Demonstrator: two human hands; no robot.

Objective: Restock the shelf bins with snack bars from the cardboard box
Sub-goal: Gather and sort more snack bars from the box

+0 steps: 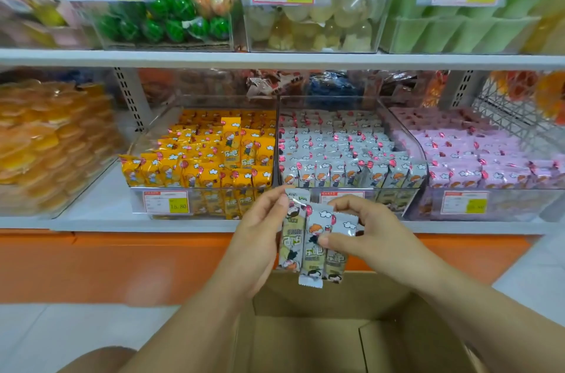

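Snack bars (315, 245): three, pinched by left grip (260, 233) and right grip (368, 233) | middle bin (351, 188): grey bars (336, 146)

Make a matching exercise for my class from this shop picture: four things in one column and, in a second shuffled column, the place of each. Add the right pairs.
Things
1. orange bars
2. pink bars
3. grey bars gripped by the left hand and the right hand
4. cardboard box

Places
A. at the bottom of the picture, below both hands
B. in the left bin
C. held up in front of the middle bin
D. in the right bin

Pairs: 1-B, 2-D, 3-C, 4-A
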